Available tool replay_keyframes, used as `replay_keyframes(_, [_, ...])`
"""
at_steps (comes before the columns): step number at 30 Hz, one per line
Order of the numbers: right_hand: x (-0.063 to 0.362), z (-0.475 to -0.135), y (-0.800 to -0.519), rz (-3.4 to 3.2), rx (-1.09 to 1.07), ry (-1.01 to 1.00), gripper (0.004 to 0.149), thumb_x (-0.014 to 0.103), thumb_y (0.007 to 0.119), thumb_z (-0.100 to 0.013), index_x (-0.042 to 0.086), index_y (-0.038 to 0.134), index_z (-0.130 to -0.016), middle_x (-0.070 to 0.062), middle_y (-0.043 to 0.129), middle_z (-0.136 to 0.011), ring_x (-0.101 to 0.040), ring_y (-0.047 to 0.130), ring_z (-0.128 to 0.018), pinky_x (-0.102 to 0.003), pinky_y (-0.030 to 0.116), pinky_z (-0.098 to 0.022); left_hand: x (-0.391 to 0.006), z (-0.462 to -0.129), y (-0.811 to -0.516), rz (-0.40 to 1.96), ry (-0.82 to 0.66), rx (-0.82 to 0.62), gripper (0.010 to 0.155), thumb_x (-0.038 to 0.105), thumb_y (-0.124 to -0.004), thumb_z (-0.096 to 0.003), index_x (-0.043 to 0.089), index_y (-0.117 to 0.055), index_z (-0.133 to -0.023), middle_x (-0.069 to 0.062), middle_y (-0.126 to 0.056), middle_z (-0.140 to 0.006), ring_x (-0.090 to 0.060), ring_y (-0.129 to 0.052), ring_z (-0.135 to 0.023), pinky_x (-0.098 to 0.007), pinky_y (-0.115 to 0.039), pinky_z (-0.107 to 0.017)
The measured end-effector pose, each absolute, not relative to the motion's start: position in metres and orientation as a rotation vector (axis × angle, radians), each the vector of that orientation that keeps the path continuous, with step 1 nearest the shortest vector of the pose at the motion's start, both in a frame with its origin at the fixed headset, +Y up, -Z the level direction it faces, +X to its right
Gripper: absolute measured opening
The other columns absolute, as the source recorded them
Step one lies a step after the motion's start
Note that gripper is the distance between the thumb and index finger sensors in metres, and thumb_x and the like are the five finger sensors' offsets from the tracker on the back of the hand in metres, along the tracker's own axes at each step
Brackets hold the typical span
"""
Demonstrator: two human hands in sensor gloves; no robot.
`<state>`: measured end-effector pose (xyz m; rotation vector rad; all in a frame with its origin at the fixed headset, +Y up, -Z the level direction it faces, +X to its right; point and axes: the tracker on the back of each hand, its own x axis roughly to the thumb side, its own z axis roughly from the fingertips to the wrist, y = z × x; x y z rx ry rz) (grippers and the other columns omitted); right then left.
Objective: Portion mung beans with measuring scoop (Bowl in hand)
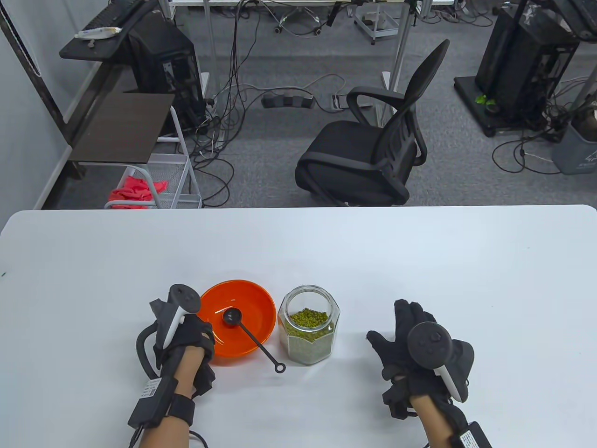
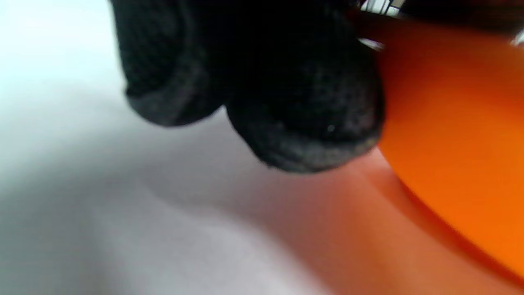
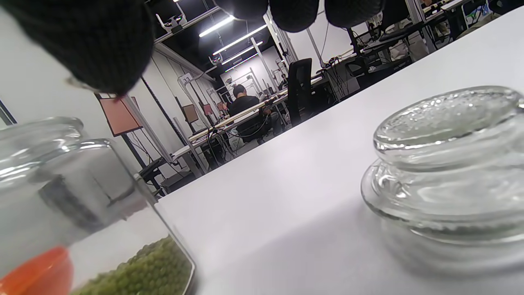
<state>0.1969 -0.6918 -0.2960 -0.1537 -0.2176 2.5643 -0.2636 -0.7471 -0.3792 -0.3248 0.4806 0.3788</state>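
An orange bowl (image 1: pixel 247 298) stands on the white table (image 1: pixel 298 242). A black measuring scoop (image 1: pixel 232 317) lies in it, its handle sticking out over the near rim. To its right stands an open glass jar (image 1: pixel 308 347) partly filled with mung beans (image 1: pixel 308 319). My left hand (image 1: pixel 205 340) grips the bowl's left rim; in the left wrist view its fingers (image 2: pixel 299 102) press on the bowl's outer wall (image 2: pixel 450 123). My right hand (image 1: pixel 396 336) is open and empty, fingers spread, right of the jar. The glass lid (image 3: pixel 446 164) lies on the table beneath it, untouched.
The right wrist view shows the jar (image 3: pixel 82 184) close on the left and bare table (image 3: pixel 286 184) between it and the lid. Beyond the table's far edge stands a black office chair (image 1: pixel 368 154) amid floor cables.
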Motion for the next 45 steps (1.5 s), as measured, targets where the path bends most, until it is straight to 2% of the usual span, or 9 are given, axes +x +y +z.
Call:
replay_keyframes(5, [0.201,-0.297,-0.693,2.513,-0.172,-0.199,0.083,0.048,0.09,-0.039,0.011,0.053,-0.104,-0.025,0.049,-0.107,-0.057,0.051,-0.098,-0.081,0.037,-0.063,-0.271,-0.366,-0.748,0.596,0.468,-0.286,0.054,0.047,-0.082,-0.049,0.013,-0.075,-0.09,0.012,-0.097,-0.05,0.0,-0.107,-0.016,-0.017,-0.094,-0.013])
replay_keyframes(18, [0.2,-0.293,-0.686,2.445,-0.145,-0.231,0.083,0.048,0.089,-0.039,0.01,0.054,-0.103,-0.025,0.05,-0.106,-0.057,0.052,-0.098,-0.081,0.037,-0.063,-0.288,-0.317,-0.726,0.758,0.431,-0.105,0.051,0.047,-0.078,-0.0505,0.013,-0.077,-0.088,0.012,-0.098,-0.042,0.005,-0.104,-0.009,-0.015,-0.094,-0.008])
replay_keyframes(25, [0.187,-0.289,-0.681,2.439,-0.093,-0.287,0.078,0.048,0.088,-0.04,0.01,0.058,-0.102,-0.025,0.055,-0.104,-0.056,0.056,-0.096,-0.081,0.039,-0.063,-0.293,-0.304,-0.716,0.826,0.409,-0.034,0.052,0.047,-0.077,-0.0508,0.011,-0.078,-0.087,0.013,-0.098,-0.038,0.007,-0.103,-0.004,-0.014,-0.093,-0.004])
replay_keyframes(28, [0.179,-0.285,-0.673,2.354,-0.028,-0.366,0.073,0.047,0.086,-0.041,0.01,0.062,-0.1,-0.025,0.061,-0.102,-0.055,0.063,-0.093,-0.078,0.048,-0.061,-0.295,-0.301,-0.711,0.828,0.401,-0.012,0.052,0.047,-0.077,-0.0506,0.01,-0.079,-0.087,0.014,-0.099,-0.037,0.008,-0.103,-0.003,-0.013,-0.094,-0.003])
replay_keyframes(32, [0.162,-0.282,-0.659,2.276,0.039,-0.359,0.071,0.046,0.085,-0.042,0.009,0.064,-0.099,-0.025,0.064,-0.1,-0.055,0.067,-0.091,-0.075,0.055,-0.059,-0.296,-0.299,-0.707,0.859,0.382,0.004,0.052,0.047,-0.077,-0.0507,0.009,-0.08,-0.086,0.014,-0.099,-0.035,0.008,-0.102,-0.001,-0.013,-0.094,-0.002])
replay_keyframes(36, [0.14,-0.283,-0.649,2.266,0.107,-0.313,0.07,0.047,0.084,-0.043,0.009,0.064,-0.098,-0.025,0.066,-0.099,-0.054,0.073,-0.087,-0.071,0.062,-0.055,-0.295,-0.296,-0.707,0.899,0.374,0.012,0.052,0.047,-0.078,-0.0505,0.008,-0.08,-0.086,0.014,-0.099,-0.034,0.008,-0.102,0.0,-0.013,-0.094,-0.001])
replay_keyframes(40, [0.115,-0.283,-0.643,2.229,0.163,-0.236,0.068,0.049,0.083,-0.044,0.008,0.066,-0.097,-0.026,0.072,-0.093,-0.049,0.086,-0.075,-0.065,0.071,-0.048,-0.295,-0.294,-0.703,0.9,0.361,0.036,0.052,0.047,-0.077,-0.0505,0.009,-0.08,-0.086,0.014,-0.099,-0.034,0.008,-0.103,0.0,-0.013,-0.094,-0.002])
replay_keyframes(43, [0.097,-0.284,-0.643,2.211,0.211,-0.117,0.065,0.049,0.081,-0.045,0.008,0.072,-0.094,-0.026,0.079,-0.087,-0.045,0.093,-0.065,-0.062,0.075,-0.043,-0.295,-0.293,-0.702,0.912,0.357,0.042,0.052,0.047,-0.077,-0.0506,0.009,-0.079,-0.086,0.014,-0.099,-0.035,0.008,-0.103,-0.001,-0.013,-0.094,-0.002])
replay_keyframes(45, [0.083,-0.287,-0.645,2.228,0.254,0.043,0.064,0.05,0.08,-0.046,0.007,0.074,-0.092,-0.027,0.082,-0.084,-0.044,0.095,-0.062,-0.061,0.077,-0.041,-0.295,-0.293,-0.702,0.909,0.354,0.048,0.052,0.047,-0.077,-0.0507,0.009,-0.079,-0.086,0.014,-0.099,-0.035,0.008,-0.103,-0.001,-0.013,-0.094,-0.002])
